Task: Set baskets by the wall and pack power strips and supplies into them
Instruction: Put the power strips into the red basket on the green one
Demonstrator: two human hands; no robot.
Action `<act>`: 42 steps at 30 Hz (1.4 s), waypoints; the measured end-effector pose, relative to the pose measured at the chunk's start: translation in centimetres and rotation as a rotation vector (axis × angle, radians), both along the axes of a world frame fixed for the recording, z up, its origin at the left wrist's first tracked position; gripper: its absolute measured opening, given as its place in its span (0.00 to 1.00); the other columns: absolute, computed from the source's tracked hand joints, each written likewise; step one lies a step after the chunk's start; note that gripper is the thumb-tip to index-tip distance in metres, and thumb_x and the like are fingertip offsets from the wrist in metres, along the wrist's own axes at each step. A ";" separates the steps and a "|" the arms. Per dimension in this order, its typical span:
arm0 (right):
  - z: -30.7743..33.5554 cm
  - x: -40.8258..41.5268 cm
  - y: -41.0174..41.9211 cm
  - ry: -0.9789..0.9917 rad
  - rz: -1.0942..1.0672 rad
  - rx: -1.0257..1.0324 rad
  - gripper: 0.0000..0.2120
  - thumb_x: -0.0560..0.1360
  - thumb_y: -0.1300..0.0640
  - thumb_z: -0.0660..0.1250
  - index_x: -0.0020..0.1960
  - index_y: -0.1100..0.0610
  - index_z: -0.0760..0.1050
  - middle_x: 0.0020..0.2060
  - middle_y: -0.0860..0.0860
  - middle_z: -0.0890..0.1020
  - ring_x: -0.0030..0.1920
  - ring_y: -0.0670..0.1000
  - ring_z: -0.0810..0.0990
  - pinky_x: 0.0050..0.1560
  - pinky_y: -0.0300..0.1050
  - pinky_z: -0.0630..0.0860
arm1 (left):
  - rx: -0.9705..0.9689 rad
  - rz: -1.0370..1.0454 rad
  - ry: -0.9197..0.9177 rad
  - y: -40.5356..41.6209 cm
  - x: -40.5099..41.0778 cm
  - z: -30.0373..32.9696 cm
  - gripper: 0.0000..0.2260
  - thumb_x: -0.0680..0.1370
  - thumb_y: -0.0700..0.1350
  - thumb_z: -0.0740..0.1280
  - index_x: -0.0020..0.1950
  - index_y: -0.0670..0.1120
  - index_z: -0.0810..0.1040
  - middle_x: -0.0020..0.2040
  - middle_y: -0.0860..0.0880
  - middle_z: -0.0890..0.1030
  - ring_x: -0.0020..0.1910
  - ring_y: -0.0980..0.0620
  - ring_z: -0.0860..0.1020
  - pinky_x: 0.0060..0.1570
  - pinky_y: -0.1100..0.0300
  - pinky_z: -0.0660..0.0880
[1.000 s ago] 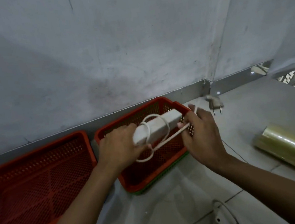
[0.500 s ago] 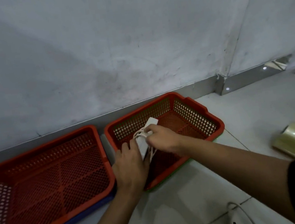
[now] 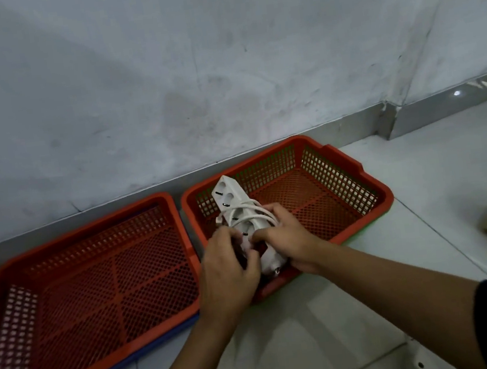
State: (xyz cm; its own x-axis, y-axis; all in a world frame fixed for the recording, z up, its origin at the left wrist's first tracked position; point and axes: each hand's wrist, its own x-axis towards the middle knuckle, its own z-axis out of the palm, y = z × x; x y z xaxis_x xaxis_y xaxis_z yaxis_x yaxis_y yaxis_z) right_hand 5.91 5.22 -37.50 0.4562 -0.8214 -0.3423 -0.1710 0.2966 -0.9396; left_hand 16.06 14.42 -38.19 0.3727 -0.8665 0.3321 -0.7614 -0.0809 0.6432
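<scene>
Cord [image 3: 252, 212] loops could slip off the strip [image 3: 232, 204] on release, since nothing ties them. Both hands, left [image 3: 226, 275] and right [image 3: 286, 240], clutch its near end inside the right basket [image 3: 381, 195], far end tilted up.

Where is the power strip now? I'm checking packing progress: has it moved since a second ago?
Yes. The power strip went down from above the right basket rim into its left end, still held by both the left hand and right hand.

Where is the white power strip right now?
The power strip is in the right basket, at its left end, held by both hands.
</scene>
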 end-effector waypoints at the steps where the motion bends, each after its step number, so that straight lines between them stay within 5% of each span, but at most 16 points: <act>1: 0.3 -0.1 -0.3 0.054 0.072 -0.019 0.19 0.69 0.67 0.69 0.58 0.56 0.70 0.48 0.53 0.80 0.47 0.51 0.79 0.47 0.46 0.77 | 0.019 0.011 -0.022 0.0 0.3 -0.2 0.08 0.71 0.43 0.68 0.49 0.46 0.73 0.44 0.51 0.77 0.44 0.53 0.74 0.43 0.61 0.70; 3: 1.3 -0.6 -1.4 0.344 0.263 -0.185 0.18 0.71 0.57 0.70 0.60 0.55 0.70 0.49 0.51 0.79 0.50 0.52 0.78 0.51 0.46 0.74 | 0.058 -0.038 -0.120 0.1 0.4 -0.8 0.10 0.71 0.45 0.68 0.51 0.46 0.74 0.47 0.50 0.77 0.48 0.52 0.73 0.45 0.62 0.69; 6: 1.9 -1.5 -2.1 0.827 0.449 -0.517 0.27 0.72 0.39 0.64 0.68 0.47 0.67 0.63 0.54 0.75 0.63 0.59 0.72 0.64 0.54 0.69 | 0.086 -0.077 -0.164 0.1 -0.4 -1.0 0.10 0.72 0.46 0.63 0.51 0.46 0.74 0.47 0.48 0.77 0.48 0.49 0.74 0.47 0.56 0.74; 8: 1.6 -2.1 -1.7 0.934 0.430 -0.565 0.32 0.73 0.33 0.58 0.73 0.43 0.59 0.71 0.56 0.66 0.69 0.63 0.65 0.68 0.61 0.63 | 0.093 -0.072 -0.179 0.0 -0.9 -0.8 0.12 0.72 0.49 0.59 0.52 0.46 0.74 0.48 0.48 0.78 0.49 0.48 0.75 0.48 0.52 0.75; 10: 1.6 -3.4 -0.8 0.849 0.414 -0.586 0.33 0.73 0.34 0.58 0.74 0.45 0.57 0.71 0.57 0.66 0.69 0.63 0.67 0.67 0.61 0.65 | 0.100 -0.087 -0.203 -0.3 -1.8 -0.4 0.19 0.70 0.54 0.56 0.56 0.46 0.73 0.53 0.46 0.78 0.52 0.45 0.76 0.50 0.50 0.75; 15: 3.1 -9.4 0.8 0.813 0.442 -0.701 0.17 0.74 0.49 0.65 0.59 0.56 0.76 0.54 0.56 0.81 0.55 0.59 0.78 0.56 0.52 0.75 | 0.299 -0.199 -0.332 -1.3 -3.7 -0.4 0.26 0.71 0.61 0.54 0.66 0.53 0.72 0.66 0.47 0.72 0.65 0.43 0.69 0.59 0.46 0.73; 18: 3.7 -13.0 1.2 0.773 0.368 -0.733 0.17 0.74 0.55 0.67 0.62 0.56 0.76 0.57 0.55 0.78 0.58 0.55 0.76 0.59 0.49 0.73 | 0.320 -0.254 -0.332 -2.2 -3.3 -1.0 0.18 0.74 0.53 0.60 0.59 0.47 0.79 0.63 0.43 0.74 0.63 0.40 0.71 0.63 0.47 0.68; 23: 3.5 -16.3 2.1 0.765 0.308 -0.659 0.18 0.75 0.57 0.66 0.64 0.56 0.72 0.59 0.54 0.78 0.57 0.53 0.77 0.53 0.42 0.73 | 0.168 -0.163 -0.156 -2.8 -3.6 0.1 0.07 0.69 0.46 0.74 0.40 0.44 0.81 0.52 0.47 0.74 0.53 0.50 0.73 0.57 0.59 0.68; 26: 3.0 -16.5 2.8 0.799 0.333 -0.612 0.20 0.76 0.56 0.65 0.67 0.57 0.69 0.62 0.56 0.77 0.59 0.54 0.76 0.56 0.44 0.73 | 0.080 -0.313 -0.240 -1.9 -2.3 0.3 0.05 0.65 0.39 0.76 0.34 0.45 0.82 0.50 0.48 0.76 0.56 0.48 0.76 0.60 0.54 0.72; 29: 2.9 -15.9 3.1 0.791 0.376 -0.593 0.22 0.76 0.56 0.66 0.68 0.58 0.68 0.65 0.56 0.74 0.63 0.55 0.74 0.60 0.45 0.72 | 0.193 -0.489 -0.170 -2.0 -0.9 0.9 0.11 0.67 0.43 0.75 0.47 0.50 0.80 0.57 0.51 0.68 0.56 0.58 0.72 0.62 0.54 0.72; 33: 2.7 -15.2 3.3 0.796 0.393 -0.554 0.23 0.76 0.56 0.66 0.69 0.58 0.66 0.65 0.56 0.74 0.62 0.55 0.75 0.57 0.42 0.71 | 0.619 -0.286 -0.251 -3.4 -0.4 1.2 0.37 0.67 0.54 0.73 0.71 0.53 0.59 0.70 0.41 0.60 0.70 0.40 0.63 0.69 0.48 0.65; 36: 2.3 -15.0 3.3 0.816 0.428 -0.513 0.25 0.76 0.55 0.66 0.70 0.58 0.64 0.66 0.57 0.73 0.62 0.56 0.75 0.60 0.45 0.73 | 0.794 -0.270 -0.100 -4.2 -1.3 0.6 0.34 0.72 0.56 0.70 0.72 0.46 0.61 0.69 0.43 0.71 0.66 0.42 0.71 0.64 0.53 0.69; 38: 2.0 -15.1 3.1 0.822 0.440 -0.499 0.27 0.75 0.54 0.67 0.71 0.57 0.62 0.67 0.57 0.71 0.63 0.56 0.73 0.63 0.50 0.73 | 0.782 -0.292 -0.157 -4.5 -1.8 0.0 0.27 0.74 0.49 0.68 0.71 0.44 0.64 0.69 0.43 0.72 0.66 0.44 0.72 0.64 0.54 0.69; 42: 1.4 -15.0 3.0 0.775 0.443 -0.457 0.30 0.74 0.55 0.68 0.73 0.57 0.60 0.71 0.56 0.67 0.68 0.55 0.69 0.67 0.50 0.70 | 0.890 -0.421 0.038 -4.7 -1.4 0.6 0.30 0.76 0.41 0.66 0.75 0.52 0.59 0.71 0.46 0.69 0.63 0.46 0.73 0.62 0.56 0.69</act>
State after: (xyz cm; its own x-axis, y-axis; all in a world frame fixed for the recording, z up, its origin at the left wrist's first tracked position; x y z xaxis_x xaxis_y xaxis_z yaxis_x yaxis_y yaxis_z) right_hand -9.13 8.25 -36.08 0.5376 -0.7583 -0.3688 -0.7919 -0.3039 -0.5296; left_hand 14.64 9.76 -37.62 -0.0264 -0.8587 -0.5119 -0.8191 -0.2749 0.5034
